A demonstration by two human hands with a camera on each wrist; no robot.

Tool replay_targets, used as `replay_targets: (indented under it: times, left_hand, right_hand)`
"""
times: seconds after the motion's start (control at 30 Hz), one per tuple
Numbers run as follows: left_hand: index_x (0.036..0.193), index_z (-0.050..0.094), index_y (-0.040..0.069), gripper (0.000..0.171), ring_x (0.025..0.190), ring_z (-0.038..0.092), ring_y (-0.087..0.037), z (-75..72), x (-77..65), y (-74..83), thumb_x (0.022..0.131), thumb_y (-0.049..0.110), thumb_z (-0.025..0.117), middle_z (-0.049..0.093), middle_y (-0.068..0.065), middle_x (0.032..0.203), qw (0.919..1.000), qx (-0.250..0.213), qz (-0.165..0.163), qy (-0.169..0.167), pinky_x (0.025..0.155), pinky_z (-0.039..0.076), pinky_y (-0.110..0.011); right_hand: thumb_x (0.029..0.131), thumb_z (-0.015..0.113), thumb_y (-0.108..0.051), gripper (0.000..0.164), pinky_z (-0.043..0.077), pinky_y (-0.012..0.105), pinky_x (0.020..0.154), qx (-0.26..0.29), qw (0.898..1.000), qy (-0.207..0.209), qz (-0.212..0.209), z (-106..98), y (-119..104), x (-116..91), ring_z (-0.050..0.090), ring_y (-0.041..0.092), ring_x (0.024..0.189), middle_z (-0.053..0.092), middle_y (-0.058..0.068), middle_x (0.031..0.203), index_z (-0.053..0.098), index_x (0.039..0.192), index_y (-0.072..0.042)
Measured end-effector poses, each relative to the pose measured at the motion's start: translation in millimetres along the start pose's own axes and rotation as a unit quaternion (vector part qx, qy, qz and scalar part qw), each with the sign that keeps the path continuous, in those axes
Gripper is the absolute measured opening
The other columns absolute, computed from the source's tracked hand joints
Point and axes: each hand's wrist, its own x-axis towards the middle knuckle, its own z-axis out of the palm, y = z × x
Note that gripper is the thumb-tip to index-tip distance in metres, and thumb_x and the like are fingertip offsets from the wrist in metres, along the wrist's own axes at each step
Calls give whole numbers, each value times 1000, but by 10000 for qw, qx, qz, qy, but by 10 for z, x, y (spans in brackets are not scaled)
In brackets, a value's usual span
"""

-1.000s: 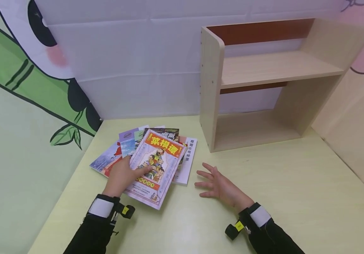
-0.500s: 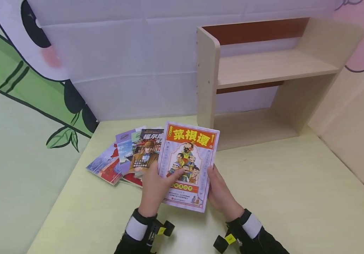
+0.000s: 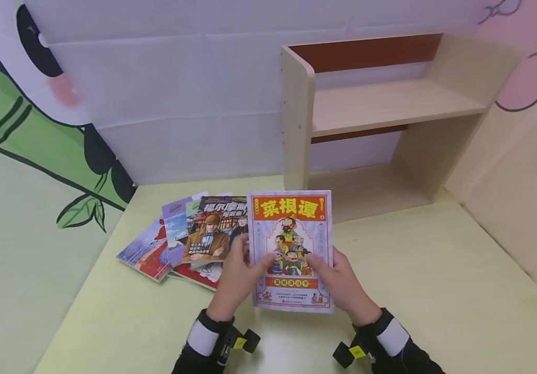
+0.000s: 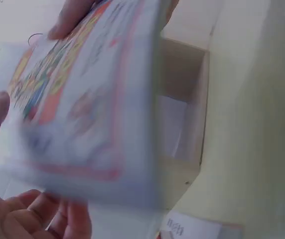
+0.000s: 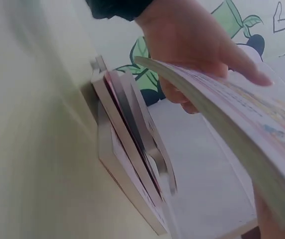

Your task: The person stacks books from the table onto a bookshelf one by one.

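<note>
A pale purple paperback book with an orange title band is held up in front of me by both hands. My left hand grips its left edge, thumb across the cover and fingers behind. On the opposite edge my right hand holds it the same way, thumb on the cover. In the left wrist view the book is blurred and tilted, its lower edge nearest the camera. The right wrist view shows the thickness of its pages, with the book between both hands.
Several other books lie fanned in a pile on the table, left of the held book. Behind it stands a two-tier wooden shelf. A printed cloth hangs along the back.
My left hand has lifted the purple book off the pile and carried it right. My right hand has come over to grip its right edge, and the book now stands straighter.
</note>
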Motion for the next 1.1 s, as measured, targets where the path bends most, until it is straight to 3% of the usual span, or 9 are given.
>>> replay_targets:
  times: [0.13, 0.2, 0.33, 0.4, 0.47, 0.7, 0.83, 1.0, 1.1]
  left_hand:
    - [143, 21, 17, 76, 109, 51, -28, -271, 136, 122, 84, 30, 67, 46, -13, 128, 9934, -791, 346, -760, 79, 51, -36]
    - [143, 23, 18, 71, 115, 47, -32, -379, 185, 181, 86, 25, 65, 42, -14, 134, 9800, -1112, 483, -1578, 81, 50, -41]
    - [139, 35, 17, 60, 108, 54, -25, -443, 217, 212, 88, 29, 63, 52, -9, 126, 9365, -408, 567, -3437, 81, 51, -35]
    - [137, 38, 15, 56, 100, 57, -20, -408, 202, 186, 88, 29, 62, 56, -7, 120, 9175, -12, 670, -3921, 79, 51, -32]
    - [137, 38, 16, 55, 97, 58, -16, -352, 170, 155, 89, 29, 61, 58, -4, 116, 9111, 194, 782, -4042, 78, 51, -29]
    - [132, 43, 17, 41, 89, 63, -16, -236, 110, 141, 93, 18, 55, 61, -5, 111, 9218, -197, 1351, -3627, 71, 53, -31]
    - [133, 42, 15, 41, 87, 63, -18, -247, 117, 175, 93, 17, 54, 60, -9, 110, 9323, -403, 1312, -3346, 70, 54, -32]
    - [136, 36, 17, 47, 84, 63, -22, -289, 133, 180, 93, 16, 55, 58, -13, 107, 9658, -735, 956, -2297, 67, 54, -34]
    - [135, 36, 19, 47, 84, 64, -24, -246, 145, 175, 93, 15, 55, 57, -14, 106, 9779, -1228, 856, -1456, 67, 55, -35]
  right_hand:
    - [96, 48, -15, 36, 54, 39, 68, -917, 9908, -991, -53, -251, -106, -40, 66, 24, 89, 62, 20, 109, 43, 130, -2]
    - [96, 49, -17, 38, 54, 38, 69, -1410, 9782, -1522, -31, -351, -159, -67, 65, 22, 91, 62, 19, 112, 45, 130, -2]
    - [95, 50, -21, 39, 54, 34, 70, -1941, 9526, -2342, -8, -496, -244, -100, 65, 18, 92, 63, 14, 113, 47, 130, -4]
    - [95, 50, -21, 38, 53, 31, 69, -1998, 9449, -2595, -29, -544, -275, -110, 65, 17, 91, 64, 13, 111, 48, 130, -5]
    - [96, 48, -20, 37, 53, 28, 69, -1991, 9392, -2797, -68, -576, -298, -110, 64, 16, 92, 64, 12, 111, 47, 130, -5]
    - [95, 51, -22, 38, 53, 26, 68, -2023, 9283, -3120, -4, -611, -376, -3, 65, 13, 88, 65, 8, 108, 48, 129, -6]
    - [91, 57, -21, 53, 54, 30, 65, -1924, 9398, -2814, 222, -720, -416, 32, 66, 15, 86, 60, 13, 116, 35, 139, -13]
    - [94, 53, -23, 71, 52, 33, 76, -215, 9824, -1835, -259, -1000, -344, -64, 60, 22, 100, 41, 21, 135, 8, 147, -12]
    - [96, 47, -28, 69, 47, 34, 88, 1135, 9839, -1201, -683, -993, -221, -113, 53, 22, 112, 40, 11, 138, 2, 146, -13]
